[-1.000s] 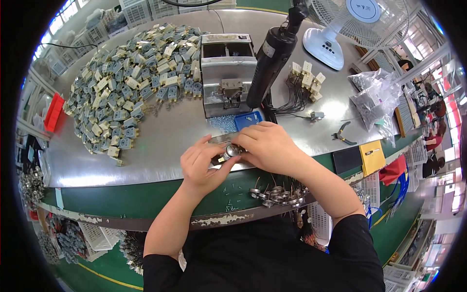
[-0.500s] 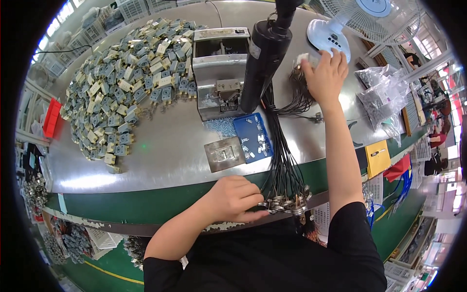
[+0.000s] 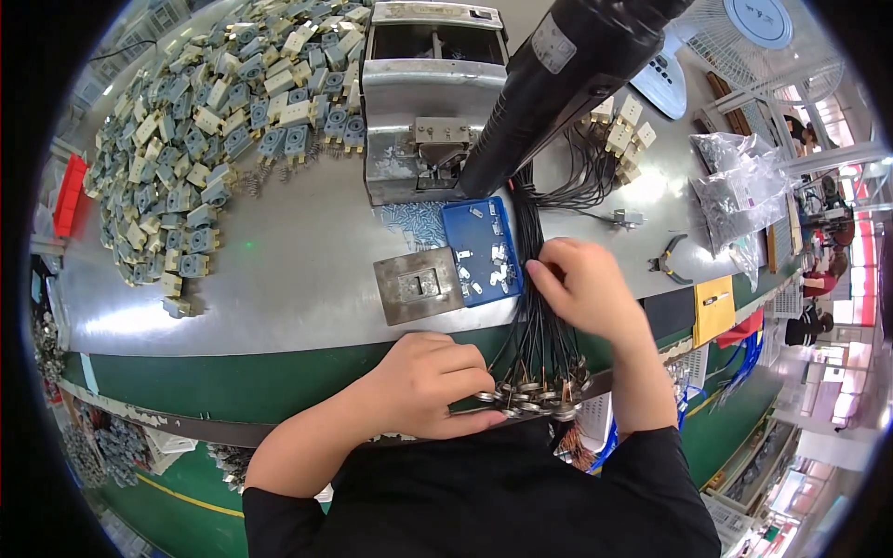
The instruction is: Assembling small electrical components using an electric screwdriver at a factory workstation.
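Observation:
A bundle of black cables (image 3: 534, 327) runs down over the bench's front edge and finishes in a cluster of round metal ends (image 3: 544, 395). My left hand (image 3: 435, 383) is at the left of this cluster, fingers curled, with a metal end between thumb and forefinger. Beside the blue tray, my right hand (image 3: 588, 286) closes thumb and fingertips at the cables' right side; its palm hides part of what it grips. White connectors (image 3: 621, 139) lie at the far end of the cables. The blue tray (image 3: 473, 244) holds small whitish metal pieces.
A metal press (image 3: 409, 121) and a thick black cylinder (image 3: 549, 84) rise behind the tray. Left is a large heap of grey and cream parts (image 3: 200, 130). A metal plate (image 3: 419, 286), pliers (image 3: 668, 260), plastic bags (image 3: 739, 186) and a fan (image 3: 758, 28) are about.
My right hand has come back from the white connectors to the cables by the tray, its fingers now closed. My left hand stays at the metal ends. The view has shifted.

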`<state>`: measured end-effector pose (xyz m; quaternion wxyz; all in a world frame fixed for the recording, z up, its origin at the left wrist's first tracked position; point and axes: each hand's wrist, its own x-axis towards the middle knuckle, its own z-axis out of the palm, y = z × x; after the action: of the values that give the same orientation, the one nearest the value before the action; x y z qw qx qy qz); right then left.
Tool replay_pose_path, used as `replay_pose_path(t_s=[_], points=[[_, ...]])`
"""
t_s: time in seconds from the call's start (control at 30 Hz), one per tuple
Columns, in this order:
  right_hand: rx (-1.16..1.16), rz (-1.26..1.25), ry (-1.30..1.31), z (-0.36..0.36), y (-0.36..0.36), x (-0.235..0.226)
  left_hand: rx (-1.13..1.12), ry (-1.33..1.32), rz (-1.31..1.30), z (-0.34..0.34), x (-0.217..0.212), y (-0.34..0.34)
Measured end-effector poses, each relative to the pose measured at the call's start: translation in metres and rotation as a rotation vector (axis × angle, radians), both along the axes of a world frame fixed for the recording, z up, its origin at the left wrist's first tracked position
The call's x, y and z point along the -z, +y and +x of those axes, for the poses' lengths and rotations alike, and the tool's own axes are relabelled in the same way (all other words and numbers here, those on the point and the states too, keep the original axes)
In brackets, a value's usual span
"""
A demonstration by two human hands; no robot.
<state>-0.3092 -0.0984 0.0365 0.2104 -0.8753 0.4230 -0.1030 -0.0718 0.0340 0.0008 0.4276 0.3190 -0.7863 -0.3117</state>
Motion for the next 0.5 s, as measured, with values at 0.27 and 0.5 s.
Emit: replay_pose_path(t_s=[0.27, 0.5], points=[[0.004, -0.256, 0.410, 0.023, 0.018, -0.011, -0.002, -0.030, -0.034, 0.000, 0.003, 0.002], [0.521, 0.741, -0.708, -0.013, 0.005, -0.008, 0.007, -0.034, -0.098, 0.009, -0.001, -0.002]])
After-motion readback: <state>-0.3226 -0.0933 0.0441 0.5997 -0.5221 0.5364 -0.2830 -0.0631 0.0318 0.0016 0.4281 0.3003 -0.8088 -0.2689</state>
